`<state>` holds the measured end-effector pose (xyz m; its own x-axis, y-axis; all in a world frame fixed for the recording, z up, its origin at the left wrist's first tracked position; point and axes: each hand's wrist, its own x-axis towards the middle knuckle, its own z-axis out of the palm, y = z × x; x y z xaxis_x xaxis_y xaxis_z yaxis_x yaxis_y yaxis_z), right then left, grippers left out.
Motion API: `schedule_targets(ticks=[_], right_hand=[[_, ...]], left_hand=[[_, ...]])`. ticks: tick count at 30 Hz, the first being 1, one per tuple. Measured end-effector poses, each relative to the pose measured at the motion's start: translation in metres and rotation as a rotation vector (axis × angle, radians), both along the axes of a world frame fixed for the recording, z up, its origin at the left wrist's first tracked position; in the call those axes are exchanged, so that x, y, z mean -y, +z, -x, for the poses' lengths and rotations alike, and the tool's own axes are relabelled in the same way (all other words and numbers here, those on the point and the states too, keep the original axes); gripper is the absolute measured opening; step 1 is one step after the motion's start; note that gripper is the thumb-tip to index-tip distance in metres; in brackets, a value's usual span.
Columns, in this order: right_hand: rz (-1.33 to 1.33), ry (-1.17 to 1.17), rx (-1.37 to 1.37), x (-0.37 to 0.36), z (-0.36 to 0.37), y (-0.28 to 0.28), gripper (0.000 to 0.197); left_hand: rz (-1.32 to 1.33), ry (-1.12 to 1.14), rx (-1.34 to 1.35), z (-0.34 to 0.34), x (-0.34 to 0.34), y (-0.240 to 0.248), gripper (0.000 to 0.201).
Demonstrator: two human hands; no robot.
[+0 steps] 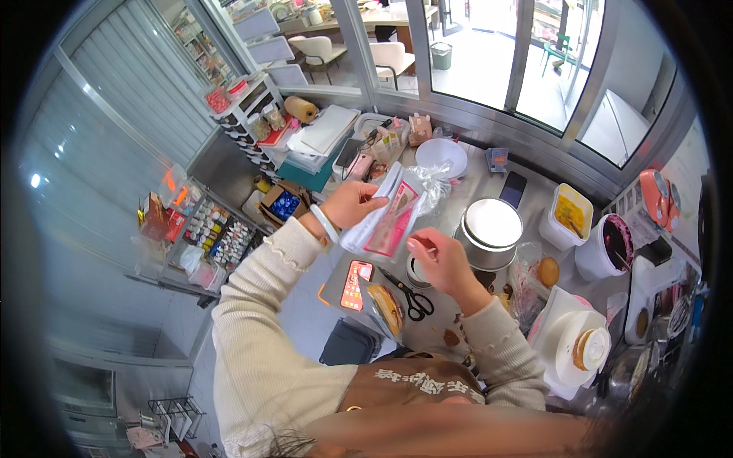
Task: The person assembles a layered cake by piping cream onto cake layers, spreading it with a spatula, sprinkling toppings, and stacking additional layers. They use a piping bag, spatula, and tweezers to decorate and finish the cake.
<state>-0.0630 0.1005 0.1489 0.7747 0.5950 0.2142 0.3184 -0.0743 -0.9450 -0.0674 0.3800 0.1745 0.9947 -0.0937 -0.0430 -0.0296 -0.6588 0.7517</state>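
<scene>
My left hand [353, 202] grips a light, floppy, slippery plastic packet [391, 217] by its edge; my right hand [437, 256] pinches a small stick [424, 246].

A bakery shop: cake turntable [579, 353], topping tubs [566, 216], storefront windows [489, 53].

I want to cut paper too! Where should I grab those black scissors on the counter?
Grip the scissors by the two black loops at their lower right end, coming from the body side. The blades point up-left, away from you, and the loops lie free on the counter.
</scene>
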Motion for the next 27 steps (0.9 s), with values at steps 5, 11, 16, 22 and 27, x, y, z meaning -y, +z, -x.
schedule_targets(ticks=[5,11,16,22,27], right_hand=[[0.005,-0.135,-0.069,-0.024,0.0,-0.007,0.029],[0.221,-0.206,0.111,0.013,0.003,-0.002,0.027],[0.454,-0.162,0.158,0.032,0.009,0.002,0.027],[0.684,-0.131,0.14,0.042,0.014,-0.005,0.033],[0.652,-0.242,0.191,0.048,0.024,-0.015,0.033]], left_hand=[[0.612,0.086,-0.185,0.017,0.054,0.001,0.024],[0.783,0.08,-0.332,0.028,0.091,-0.011,0.025],[0.591,-0.008,-0.139,0.032,0.117,-0.022,0.017],[0.011,-0.144,0.323,0.039,0.141,-0.025,0.019],[-0.097,-0.23,0.464,0.038,0.152,-0.023,0.017]])
